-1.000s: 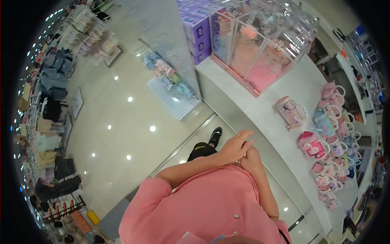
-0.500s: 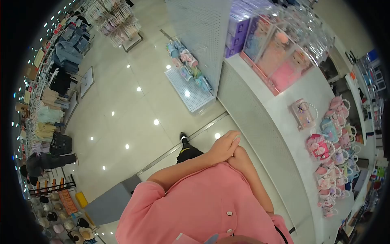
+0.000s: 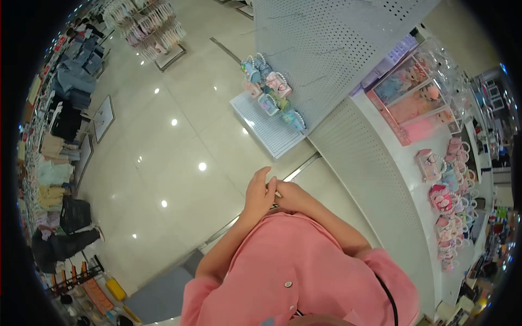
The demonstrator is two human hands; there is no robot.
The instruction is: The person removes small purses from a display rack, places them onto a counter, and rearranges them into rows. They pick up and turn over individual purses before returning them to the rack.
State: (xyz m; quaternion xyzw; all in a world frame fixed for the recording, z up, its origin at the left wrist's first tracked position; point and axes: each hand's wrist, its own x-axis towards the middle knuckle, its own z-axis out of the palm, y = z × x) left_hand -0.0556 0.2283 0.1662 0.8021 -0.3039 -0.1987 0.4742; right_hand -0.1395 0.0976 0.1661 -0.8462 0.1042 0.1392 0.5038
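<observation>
Both my hands are together in front of my pink shirt (image 3: 283, 255), above the floor. My left hand (image 3: 258, 193) is folded against my right hand (image 3: 294, 196), with its fingers bent around the right hand's fingertips. Most of the right hand's fingers are hidden behind the left, so how they are bent does not show. No item is visible in either hand. Beyond them, small bags with beaded handles (image 3: 278, 84) hang on a perforated display panel (image 3: 326, 49) above a low white perforated shelf (image 3: 266, 122).
A curved white counter (image 3: 399, 182) on the right carries boxed dolls (image 3: 416, 100) and a row of small bags (image 3: 443, 198). Clothing racks (image 3: 76, 81) line the left, where a person in dark trousers (image 3: 68, 244) stands near a black basket (image 3: 75, 213). Tiled floor (image 3: 163, 146) stretches between.
My view has turned, and the joined hands now appear further left. More of the perforated panel shows. A dark-clothed leg with a shoe near my hands is out of sight now.
</observation>
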